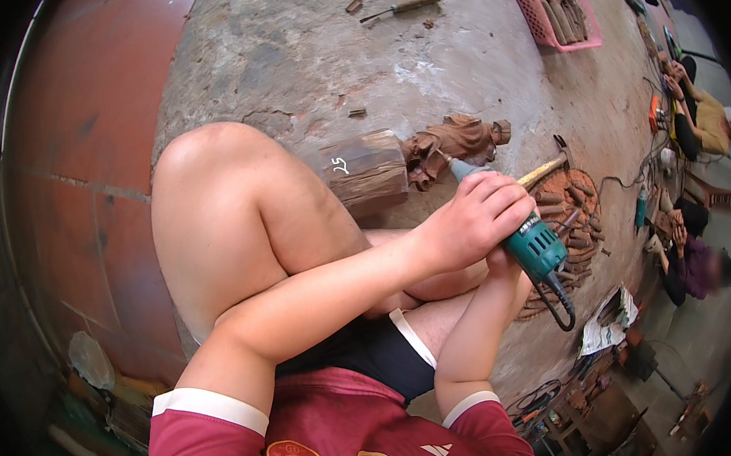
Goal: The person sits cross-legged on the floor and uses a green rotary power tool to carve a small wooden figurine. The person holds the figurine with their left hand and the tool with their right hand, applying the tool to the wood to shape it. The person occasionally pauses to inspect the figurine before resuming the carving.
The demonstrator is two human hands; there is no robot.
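Note:
A green electric die grinder (536, 248) is gripped by my left hand (473, 219), its fingers wrapped over the tool's body. The grinder's thin bit meets a reddish-brown wood carving (459, 139), a robed figure lying on its side. At the figure's left end is a rough wood block (366, 170) with a white mark. My right hand (500, 263) sits beneath the left one, against the underside of the grinder; its fingers are hidden. From the grinder's rear end a black cord (568, 311) loops down.
Beyond the carving lie a wooden-handled chisel (414, 5) and a pink basket (528, 5) of wooden pieces. A yellow-handled hammer (545, 170) rests by a pile of chisels (583, 251). Co-workers (708, 126) sit at the far right. Red tiles (92, 137) cover the left side.

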